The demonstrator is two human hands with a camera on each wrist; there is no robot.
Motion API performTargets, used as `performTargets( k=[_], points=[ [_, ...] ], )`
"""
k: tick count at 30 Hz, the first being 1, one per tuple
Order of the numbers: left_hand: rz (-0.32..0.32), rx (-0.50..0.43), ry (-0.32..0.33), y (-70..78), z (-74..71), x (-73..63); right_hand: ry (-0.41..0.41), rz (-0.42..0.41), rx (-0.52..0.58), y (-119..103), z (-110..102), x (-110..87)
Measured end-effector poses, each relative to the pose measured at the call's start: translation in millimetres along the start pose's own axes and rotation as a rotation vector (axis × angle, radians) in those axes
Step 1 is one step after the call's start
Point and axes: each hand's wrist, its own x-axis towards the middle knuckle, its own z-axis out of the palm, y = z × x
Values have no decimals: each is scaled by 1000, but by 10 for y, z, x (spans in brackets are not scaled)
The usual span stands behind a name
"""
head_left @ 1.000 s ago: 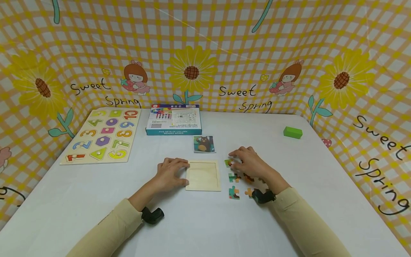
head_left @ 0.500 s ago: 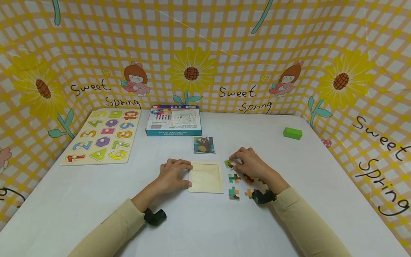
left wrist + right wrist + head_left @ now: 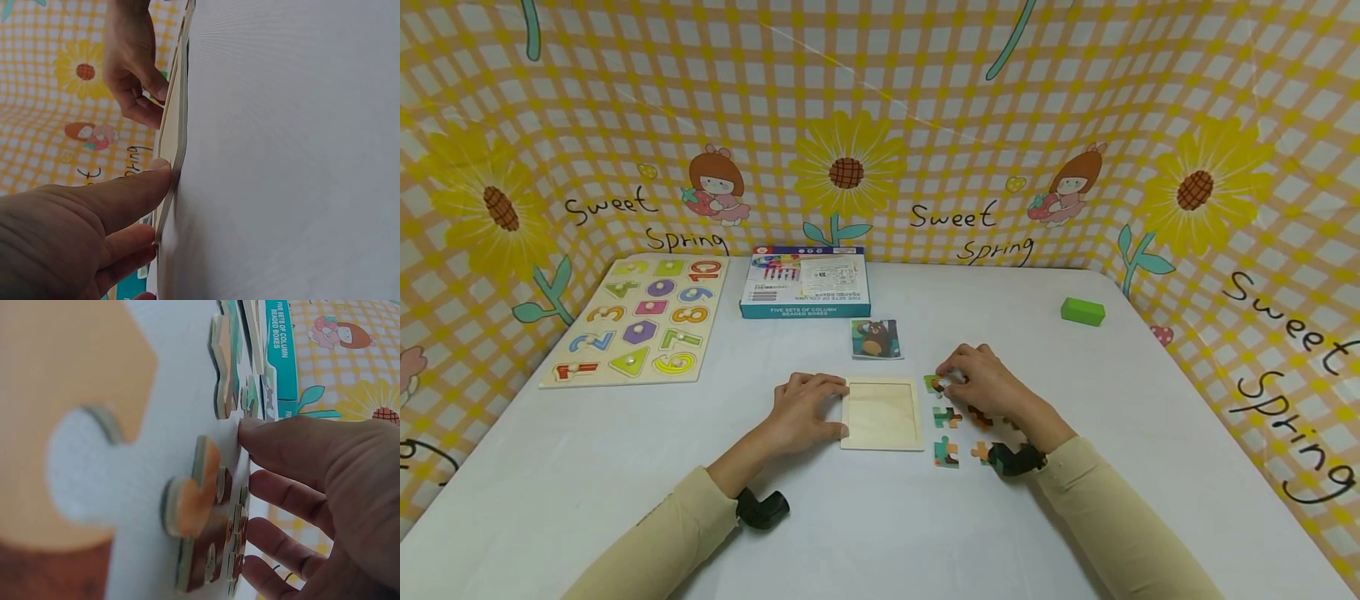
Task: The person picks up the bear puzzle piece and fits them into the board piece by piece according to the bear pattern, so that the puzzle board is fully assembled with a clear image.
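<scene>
My left hand (image 3: pixel 805 408) rests at the left edge of a shallow square wooden puzzle tray (image 3: pixel 882 415). In the left wrist view its thumb touches the tray's rim (image 3: pixel 183 119), with the fingers along the side. My right hand (image 3: pixel 988 382) is over the upper left of several loose jigsaw pieces, right of the tray. Its thumb and index finger appear to pinch a green-and-brown puzzle piece (image 3: pixel 933 383), partly covered by the fingers. In the right wrist view the thumb lies against that piece, and the other fingers are spread. More pieces, such as an orange-and-brown puzzle piece (image 3: pixel 200 500), lie flat nearby.
Beyond the tray lies a bear picture card (image 3: pixel 876 338). Behind it is a teal-and-white box (image 3: pixel 805 283). A number-and-shape peg board (image 3: pixel 640 321) lies at the left, and a green block (image 3: pixel 1082 312) at the far right. Patterned cloth walls enclose the white table.
The tray has slid slightly right together with my left hand. My right hand's fingers have drawn in a little at the upper left puzzle piece. The last half second shows almost no movement.
</scene>
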Motion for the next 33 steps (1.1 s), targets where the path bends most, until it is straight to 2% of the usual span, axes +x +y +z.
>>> performTargets(
  k=[9, 20, 33],
  points=[
    [2, -9, -1, -21, 1, 0, 26, -43, -23, 20, 21, -4],
    [1, -23, 1, -32, 11, -2, -24, 23, 27, -2, -2, 6],
    [0, -36, 2, -33, 15, -5, 18, -16, 74, -214, -126, -25]
  ],
)
